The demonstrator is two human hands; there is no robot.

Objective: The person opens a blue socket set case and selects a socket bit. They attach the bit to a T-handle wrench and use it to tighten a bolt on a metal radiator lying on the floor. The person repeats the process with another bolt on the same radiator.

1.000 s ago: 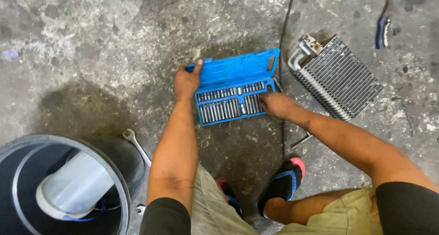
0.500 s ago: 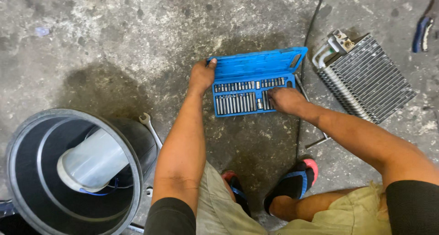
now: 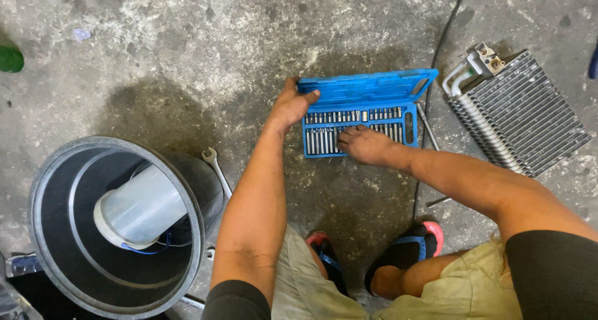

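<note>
An open blue bit-set case (image 3: 367, 91) lies on the concrete floor, its lower tray filled with rows of metal bits (image 3: 324, 139). My left hand (image 3: 291, 105) grips the case's left edge, thumb over the lid corner. My right hand (image 3: 364, 144) rests on the lower row of bits, fingers curled over them; whether it has picked one out is hidden.
A finned metal evaporator core (image 3: 520, 111) with pipe fittings lies to the right. A black cable (image 3: 436, 52) runs down past the case. A large black round drum (image 3: 115, 226) holding a white cylinder stands at the lower left, a wrench (image 3: 217, 167) beside it. My sandalled feet (image 3: 411, 248) are below.
My right hand has slid left along the lower row of bits, from the case's right end toward its middle. The left hand keeps hold of the case's left edge.
</note>
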